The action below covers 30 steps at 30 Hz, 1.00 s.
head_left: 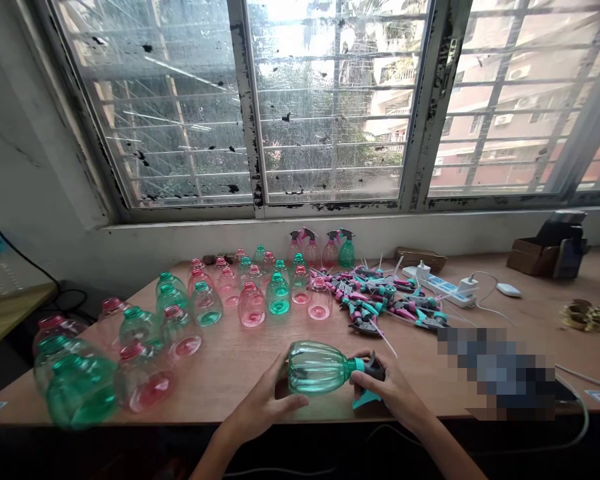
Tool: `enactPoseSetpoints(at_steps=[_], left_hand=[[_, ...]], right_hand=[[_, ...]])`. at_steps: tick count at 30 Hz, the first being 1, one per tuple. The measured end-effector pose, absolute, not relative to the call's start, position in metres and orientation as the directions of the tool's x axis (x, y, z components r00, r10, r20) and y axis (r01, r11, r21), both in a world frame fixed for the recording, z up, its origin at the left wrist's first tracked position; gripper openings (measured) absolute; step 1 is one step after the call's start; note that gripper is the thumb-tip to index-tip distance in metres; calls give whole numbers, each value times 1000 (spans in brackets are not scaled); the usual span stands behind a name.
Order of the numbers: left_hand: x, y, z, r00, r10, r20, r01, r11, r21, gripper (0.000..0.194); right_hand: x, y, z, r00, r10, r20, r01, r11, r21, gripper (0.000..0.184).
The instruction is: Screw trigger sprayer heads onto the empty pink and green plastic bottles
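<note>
A clear green spray bottle [317,368] lies sideways in the air above the front edge of the table, its base to the left. My left hand [266,400] is wrapped around the base end, thumb below and fingers behind. At the neck, my right hand [387,387] grips the black and turquoise spray head [373,368], which sits on the bottle's mouth. Whether the collar is fully tightened cannot be seen. Beyond my right hand lies a heap of loose pink, turquoise and black spray heads [380,293] with white tubes.
Many open pink and green bottles [253,303] stand on the left and middle of the table [220,373]. Several bottles with spray heads [347,250] stand by the wall. A power strip [443,287], a blurred-out object [500,373], cables and a cardboard box [533,257] are at the right.
</note>
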State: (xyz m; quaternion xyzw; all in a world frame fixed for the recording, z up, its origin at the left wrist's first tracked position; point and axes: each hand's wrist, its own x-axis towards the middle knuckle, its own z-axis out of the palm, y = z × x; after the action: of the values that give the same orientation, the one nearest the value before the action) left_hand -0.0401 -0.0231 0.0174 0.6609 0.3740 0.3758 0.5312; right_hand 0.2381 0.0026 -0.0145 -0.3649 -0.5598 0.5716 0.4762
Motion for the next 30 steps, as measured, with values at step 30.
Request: enactPoseSetpoints(at_steps=[30], left_hand=[[-38, -25, 21, 460, 879, 124, 84, -182, 980, 107]], right_hand=[[237, 1, -11, -281, 953, 112, -117, 82, -990, 44]])
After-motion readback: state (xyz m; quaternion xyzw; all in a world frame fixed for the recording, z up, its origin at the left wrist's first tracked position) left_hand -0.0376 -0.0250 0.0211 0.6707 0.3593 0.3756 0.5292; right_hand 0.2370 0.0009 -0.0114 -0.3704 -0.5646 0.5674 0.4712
